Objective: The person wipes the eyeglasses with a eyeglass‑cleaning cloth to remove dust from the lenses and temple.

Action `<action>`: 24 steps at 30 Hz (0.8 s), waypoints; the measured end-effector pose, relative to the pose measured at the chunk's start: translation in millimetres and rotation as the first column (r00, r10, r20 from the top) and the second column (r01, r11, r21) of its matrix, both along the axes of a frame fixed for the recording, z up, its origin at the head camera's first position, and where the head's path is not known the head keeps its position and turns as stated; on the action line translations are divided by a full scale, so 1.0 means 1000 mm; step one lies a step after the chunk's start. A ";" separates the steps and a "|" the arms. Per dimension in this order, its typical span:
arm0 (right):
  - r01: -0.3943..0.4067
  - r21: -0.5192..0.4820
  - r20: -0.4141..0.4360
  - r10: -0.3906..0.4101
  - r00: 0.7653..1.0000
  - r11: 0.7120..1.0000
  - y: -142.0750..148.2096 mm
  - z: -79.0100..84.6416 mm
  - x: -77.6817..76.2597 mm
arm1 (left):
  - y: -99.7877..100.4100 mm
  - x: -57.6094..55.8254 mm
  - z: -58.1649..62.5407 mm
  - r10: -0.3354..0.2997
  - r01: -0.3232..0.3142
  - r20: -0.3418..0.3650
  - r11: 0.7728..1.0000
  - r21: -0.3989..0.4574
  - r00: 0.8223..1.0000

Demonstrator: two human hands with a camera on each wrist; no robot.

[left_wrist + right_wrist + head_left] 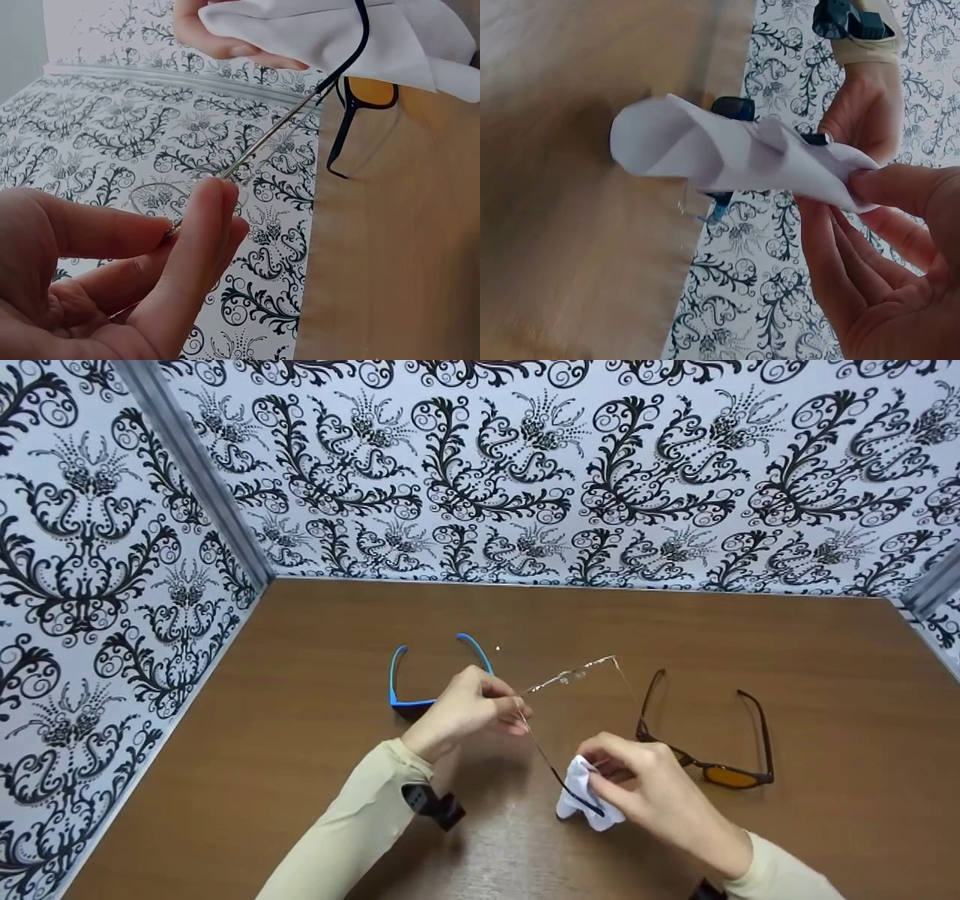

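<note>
Thin metal-framed eyeglasses (556, 681) are held up over the table, pinched between thumb and fingers of my left hand (480, 706) near one hinge. Their temple slants down toward my right hand (651, 787), ending in a dark curved tip (581, 801). My right hand pinches a white cloth (592, 810), which hangs beside that temple tip and overlaps it in the head view. The left wrist view shows the black tip in front of the white cloth (397, 45). In the right wrist view, the folded cloth (735, 154) hides most of the glasses.
Blue-framed sunglasses (393, 679) lie on the brown table (337, 615) behind my left hand, partly covered by it. Dark-framed glasses with orange lenses (731, 777) lie beyond my right hand. Patterned black-and-white panels (525, 472) rise at the back and left.
</note>
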State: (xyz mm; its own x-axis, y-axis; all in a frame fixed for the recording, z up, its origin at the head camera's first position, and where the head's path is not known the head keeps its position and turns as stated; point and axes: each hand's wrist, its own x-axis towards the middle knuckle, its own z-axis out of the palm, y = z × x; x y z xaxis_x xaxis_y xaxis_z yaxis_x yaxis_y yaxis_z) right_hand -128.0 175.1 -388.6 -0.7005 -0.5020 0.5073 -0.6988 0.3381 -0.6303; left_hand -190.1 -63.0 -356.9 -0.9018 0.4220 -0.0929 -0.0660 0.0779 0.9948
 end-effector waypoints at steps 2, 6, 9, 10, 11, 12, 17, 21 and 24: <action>-0.016 -0.006 0.046 0.017 0.999 1.000 -0.003 0.001 -0.001 | 0.000 0.001 0.000 -0.003 0.003 0.012 1.000 0.010 1.000; -0.093 -0.012 0.107 0.093 0.990 0.996 -0.007 0.005 -0.006 | 0.000 0.003 0.000 -0.010 0.010 0.004 1.000 -0.004 1.000; -0.127 -0.015 0.128 0.128 0.984 0.992 -0.011 0.009 -0.011 | 0.002 0.005 -0.001 -0.007 0.007 0.000 1.000 -0.026 1.000; -0.126 -0.018 0.134 0.127 0.983 0.992 -0.013 0.010 -0.012 | 0.003 0.006 -0.001 -0.008 0.008 0.002 0.999 -0.031 1.000; -0.119 -0.022 0.139 0.121 0.983 0.993 -0.015 0.012 -0.013 | 0.004 0.006 -0.002 -0.008 0.008 0.004 0.999 -0.031 1.000; -0.108 -0.026 0.146 0.111 0.983 0.994 -0.016 0.012 -0.013 | 0.005 0.007 -0.002 -0.010 0.010 0.006 0.999 -0.031 1.000; -0.011 -0.073 0.222 0.027 0.975 0.997 -0.025 0.014 -0.014 | 0.010 0.011 -0.004 -0.005 0.005 0.008 0.999 -0.032 1.000; 0.068 -0.130 0.280 -0.029 0.960 0.989 -0.032 0.013 -0.013 | 0.013 0.014 -0.004 0.035 -0.035 0.001 0.998 -0.047 0.999; 0.121 -0.157 0.293 -0.071 0.953 0.980 -0.036 0.011 -0.013 | 0.015 0.015 -0.003 0.076 -0.078 -0.028 0.994 -0.072 0.997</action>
